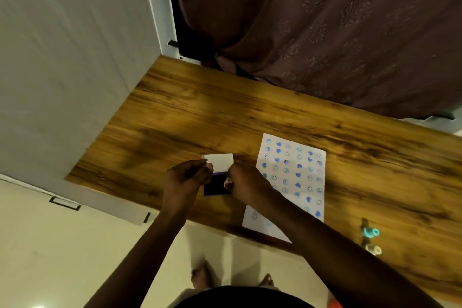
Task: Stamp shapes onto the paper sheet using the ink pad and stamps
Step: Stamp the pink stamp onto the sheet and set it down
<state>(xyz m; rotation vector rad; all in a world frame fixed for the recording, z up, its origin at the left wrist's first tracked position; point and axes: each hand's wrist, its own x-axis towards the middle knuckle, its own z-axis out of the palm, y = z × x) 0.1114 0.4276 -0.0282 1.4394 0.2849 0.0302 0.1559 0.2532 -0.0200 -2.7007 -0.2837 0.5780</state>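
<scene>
A blue ink pad (215,186) lies on the wooden table (190,112), its white lid (220,160) hinged up at the far side. My left hand (187,177) grips the pad's left edge and lid. My right hand (246,182) pinches the pad's right side. To the right lies the white paper sheet (292,175), covered with rows of blue hearts and smiley prints; my right forearm crosses its near end. A teal stamp (371,231) and a white stamp (373,249) lie on the table at the right.
A grey wall panel (62,70) stands at the left of the table and a brown curtain (325,32) hangs behind it. The table's near edge runs under my forearms, with tiled floor and my feet (200,277) below.
</scene>
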